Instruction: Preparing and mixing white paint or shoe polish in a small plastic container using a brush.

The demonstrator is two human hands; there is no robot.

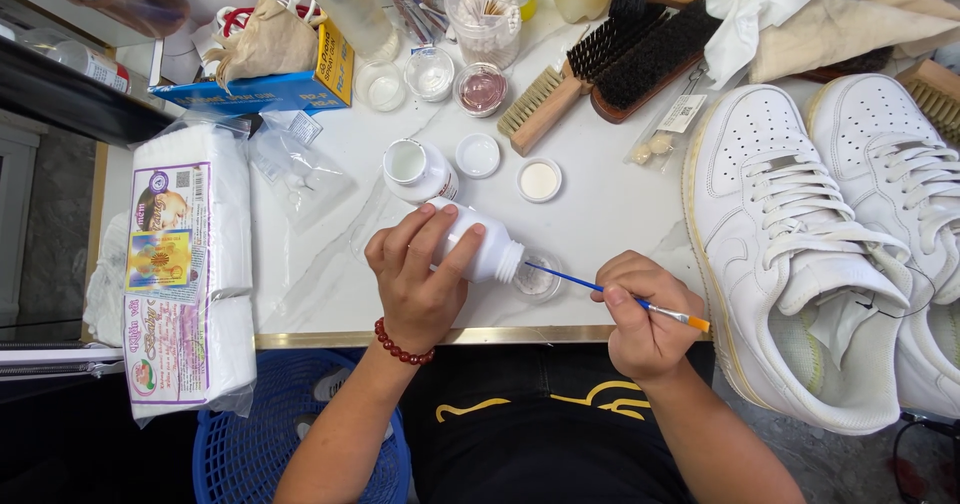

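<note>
Far left of the frame there's a soft plastic-wrapped pack of white cotton pads (190, 264) with a colourful label, hanging over the edge of the counter (330, 264), which is glossy white marble-look with a thin brass-coloured edge. Below it, lower left, sits one blue plastic basket (250, 444) with a slotted weave. Upper left has a blue cardboard box (270, 89) with a crumpled beige cloth on top.

Moving toward the middle, the left hand (418, 274) is wrapped around a smooth white plastic bottle (485, 246), tipping it on its side so the neck points at a small clear round dish (537, 280) just beside it. There's a red bead bracelet on that wrist. Right above is a second white bottle (418, 169), open and upright, plus two loose white caps next to it. Higher up I count three little clear jars, one with pinkish stuff, and a clear tub of cotton swabs (483, 9).

The right hand (645, 314) is pinched shut on a thin blue-handled paintbrush (620, 297) with an orange end, its far end reaching into the dish. The hands are apart, the dish between them.

Upper middle-right: three wooden brushes, one pale-bristled and two with black bristles. Far right, two white leather sneakers (790, 234) with white laces, side by side.
</note>
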